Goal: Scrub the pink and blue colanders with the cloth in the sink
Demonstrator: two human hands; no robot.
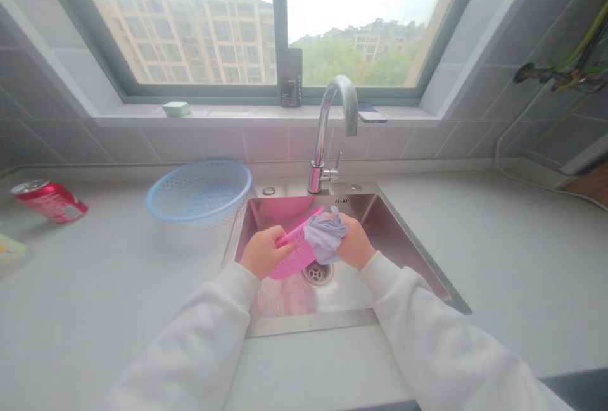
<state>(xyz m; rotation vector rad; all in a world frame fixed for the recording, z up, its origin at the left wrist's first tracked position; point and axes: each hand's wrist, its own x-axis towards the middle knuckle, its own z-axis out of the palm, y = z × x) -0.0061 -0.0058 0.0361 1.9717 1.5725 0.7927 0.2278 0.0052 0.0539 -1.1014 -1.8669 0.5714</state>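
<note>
Over the sink, my left hand grips the rim of a pink plastic basket with small holes, which is tilted. In my right hand is a bunched pale lavender cloth, held against the basket's right side; the cloth covers part of the basket and hides some of my right fingers. Below them lies the drain of the steel sink. A pink reflection shows on the sink's bottom and back wall.
Behind the sink rises a chrome faucet. A blue basket stands at its left, and a red can lies tipped further left. The windowsill holds a dark phone-like object, a flat phone and a pale green block.
</note>
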